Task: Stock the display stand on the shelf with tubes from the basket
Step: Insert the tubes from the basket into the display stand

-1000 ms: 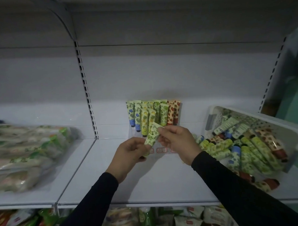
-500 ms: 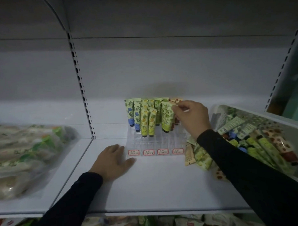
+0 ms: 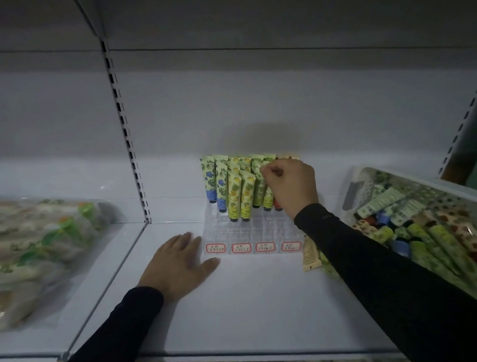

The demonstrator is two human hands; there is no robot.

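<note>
A clear tiered display stand [image 3: 250, 229] with four red-bordered price labels sits on the white shelf [image 3: 237, 312] against the back wall. Several patterned tubes [image 3: 234, 197] stand upright in its rear rows, caps down. My right hand [image 3: 292, 186] pinches the top of a green tube [image 3: 266, 192] standing in the stand, and hides the orange tubes behind it. My left hand [image 3: 180, 261] lies flat on the shelf, its fingertips touching the stand's front left corner. The white basket [image 3: 368, 180] at the right holds several tubes.
Two loose tubes [image 3: 310, 253] lie on the shelf between stand and basket. Bagged goods in clear plastic [image 3: 41, 252] fill the shelf section to the left, past the slotted upright [image 3: 126, 136]. More packets show on the shelf below.
A second ago both hands held a green tube in front of the stand. My right hand carried it up into the stand; my left hand dropped flat onto the shelf.
</note>
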